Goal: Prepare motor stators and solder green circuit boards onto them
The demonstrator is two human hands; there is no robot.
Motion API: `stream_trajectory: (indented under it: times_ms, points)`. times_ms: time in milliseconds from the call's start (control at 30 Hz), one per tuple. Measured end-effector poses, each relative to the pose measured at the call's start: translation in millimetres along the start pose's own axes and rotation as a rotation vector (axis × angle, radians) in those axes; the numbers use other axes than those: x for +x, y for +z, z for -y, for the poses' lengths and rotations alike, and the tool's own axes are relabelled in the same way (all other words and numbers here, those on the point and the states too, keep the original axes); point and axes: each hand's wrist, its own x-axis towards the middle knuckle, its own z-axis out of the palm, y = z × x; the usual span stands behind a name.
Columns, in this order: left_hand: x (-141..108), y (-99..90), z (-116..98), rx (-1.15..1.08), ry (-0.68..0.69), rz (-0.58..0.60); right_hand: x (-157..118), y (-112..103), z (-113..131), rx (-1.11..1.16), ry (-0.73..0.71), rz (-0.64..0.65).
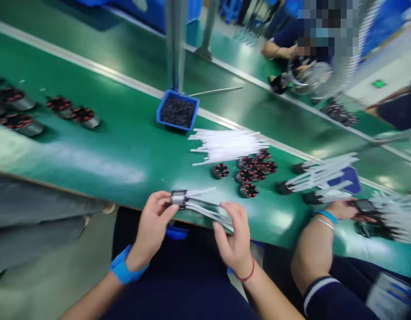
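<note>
My left hand (155, 218) wears a blue wristband and pinches a silver metal ring part (179, 198) between thumb and fingers. White strips (205, 209) stick out of that part toward the right. Beside the far ends of these strips is my right hand (235, 235), with a red cord at the wrist; its thumb and fingers are apart, and whether it touches the strips is unclear. Behind my hands lies a pile of loose white strips (230, 144). Several black-and-orange ring parts (247, 175) stand to the right of the pile.
A blue tray (159, 116) of small black pieces stands by a metal post (175, 44). More ring parts (85, 116) are at the left. On the right, another person's hand (340, 210) is near parts with white strips. Other people are across the bench.
</note>
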Motion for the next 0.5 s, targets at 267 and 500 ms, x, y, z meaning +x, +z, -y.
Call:
stream_trajectory:
  times_ms: [267, 500]
  points:
    - [4.1, 81.4, -15.6, -0.376, -0.42, 0.506, -24.7, -5.5, -24.0, -0.062, 0.022, -0.196]
    - [1.5, 122.3, 6.5, 0.214, -0.115, 0.711, -24.9, -70.3, -91.8, -0.27, 0.31, -0.537]
